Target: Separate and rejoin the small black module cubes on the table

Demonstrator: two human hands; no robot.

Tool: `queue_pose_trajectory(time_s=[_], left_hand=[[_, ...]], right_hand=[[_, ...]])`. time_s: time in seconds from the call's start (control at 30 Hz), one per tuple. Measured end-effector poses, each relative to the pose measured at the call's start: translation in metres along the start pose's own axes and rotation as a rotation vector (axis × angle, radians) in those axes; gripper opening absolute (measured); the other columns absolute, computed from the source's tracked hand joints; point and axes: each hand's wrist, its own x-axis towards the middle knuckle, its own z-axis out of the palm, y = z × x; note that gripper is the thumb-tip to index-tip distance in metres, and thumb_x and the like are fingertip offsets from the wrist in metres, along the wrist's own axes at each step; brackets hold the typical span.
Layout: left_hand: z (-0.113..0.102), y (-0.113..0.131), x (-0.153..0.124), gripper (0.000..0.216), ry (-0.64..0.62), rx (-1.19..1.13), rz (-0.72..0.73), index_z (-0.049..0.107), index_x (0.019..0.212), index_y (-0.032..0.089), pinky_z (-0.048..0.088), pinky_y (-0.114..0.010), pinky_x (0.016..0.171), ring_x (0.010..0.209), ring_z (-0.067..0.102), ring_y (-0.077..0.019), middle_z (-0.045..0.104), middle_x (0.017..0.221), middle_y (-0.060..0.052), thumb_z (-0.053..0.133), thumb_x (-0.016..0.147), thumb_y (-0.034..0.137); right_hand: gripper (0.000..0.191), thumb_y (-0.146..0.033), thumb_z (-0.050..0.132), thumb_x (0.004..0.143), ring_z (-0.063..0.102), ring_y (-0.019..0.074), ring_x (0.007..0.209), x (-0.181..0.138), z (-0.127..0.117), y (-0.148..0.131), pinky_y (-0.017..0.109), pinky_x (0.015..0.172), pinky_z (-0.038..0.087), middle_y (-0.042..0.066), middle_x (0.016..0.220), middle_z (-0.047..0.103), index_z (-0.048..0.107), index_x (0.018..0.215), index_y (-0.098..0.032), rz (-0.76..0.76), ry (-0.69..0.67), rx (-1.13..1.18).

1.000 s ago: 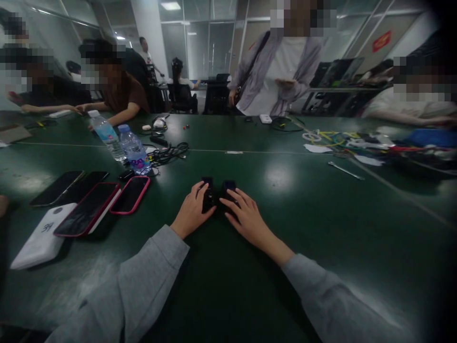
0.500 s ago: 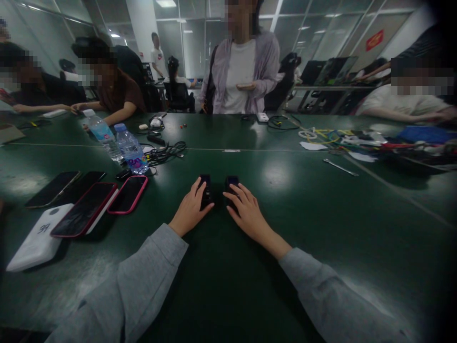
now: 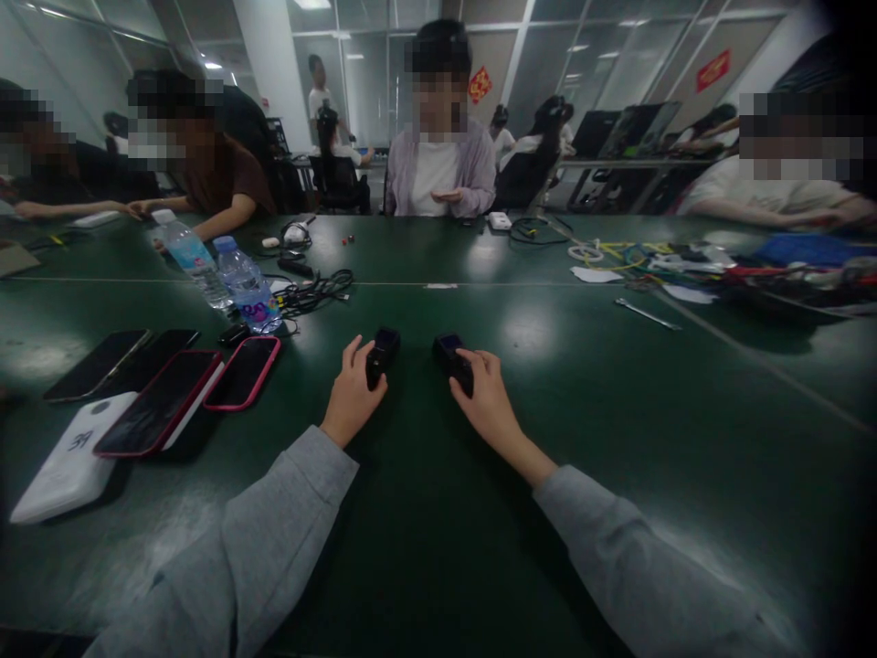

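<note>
Left hand [image 3: 351, 395] curls around the small, boxy black left device [image 3: 384, 347]; right hand [image 3: 488, 402] clasps the matching right device [image 3: 447, 347], the two set apart at mid-table. The glossy dark-green table [image 3: 589, 366] mirrors ceiling lights in a glass-walled office. The devices' details are lost in shadow.

2 water bottles [image 3: 237, 283], 4 phones [image 3: 174, 379] and tangled cables [image 3: 316, 292] lie on the table [image 3: 617, 411].

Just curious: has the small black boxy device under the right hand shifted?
Yes: the small black boxy device slid right, away from the pink-edged phone.
</note>
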Motion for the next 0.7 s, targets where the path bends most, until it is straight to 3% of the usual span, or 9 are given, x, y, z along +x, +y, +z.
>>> queue_pose_trajectory(time_s=[0.1,0.27,0.5,0.6,0.7], left_hand=[[0.001,-0.018,0.008,0.060,0.021,-0.127,-0.073,0.045,0.133,0.020,0.048,-0.051,0.101,0.121,0.056,-0.0294,0.050,0.134,-0.014,0.071,0.080,0.032],[-0.010,-0.056,0.027,0.072,-0.087,-0.335,-0.166,0.046,0.135,0.021,0.045,-0.051,0.102,0.120,0.057,-0.0291,0.057,0.129,-0.013,0.078,0.073,0.036],[-0.046,-0.079,0.039,0.084,-0.412,-0.626,-0.175,0.042,0.141,0.020,0.037,-0.052,0.111,0.126,0.056,-0.0272,0.059,0.134,-0.014,0.081,0.068,0.029],[-0.048,-0.075,0.038,0.079,-0.525,-0.629,-0.165,0.046,0.140,0.023,0.034,-0.051,0.114,0.131,0.051,-0.0261,0.054,0.141,-0.012,0.080,0.068,0.027],[-0.043,-0.071,0.037,0.075,-0.552,-0.608,-0.138,0.050,0.138,0.024,0.033,-0.051,0.115,0.130,0.052,-0.0257,0.055,0.140,-0.010,0.080,0.069,0.027]], right_hand=[[0.050,-0.031,0.056,0.088,0.051,0.0301,0.113,0.005,0.002,0.015,0.052,0.098,0.048,0.014,0.125,0.042,0.043,0.136,-0.022,0.023,0.023,0.057],[0.058,-0.036,0.070,0.078,0.052,0.0321,0.110,0.019,0.000,0.050,0.055,0.097,0.045,0.014,0.120,0.051,0.044,0.127,-0.019,0.056,0.119,0.146],[0.059,-0.043,0.077,0.074,0.059,0.0282,0.108,0.035,-0.030,0.081,0.051,0.096,0.048,0.010,0.120,0.059,0.051,0.122,-0.022,0.090,-0.181,0.438],[0.060,-0.039,0.078,0.074,0.060,0.0275,0.108,0.035,-0.037,0.076,0.051,0.097,0.048,0.010,0.121,0.060,0.051,0.124,-0.021,0.077,-0.271,0.485],[0.059,-0.037,0.078,0.073,0.059,0.0266,0.110,0.033,-0.036,0.067,0.050,0.100,0.046,0.009,0.122,0.059,0.052,0.123,-0.021,0.056,-0.321,0.514]])
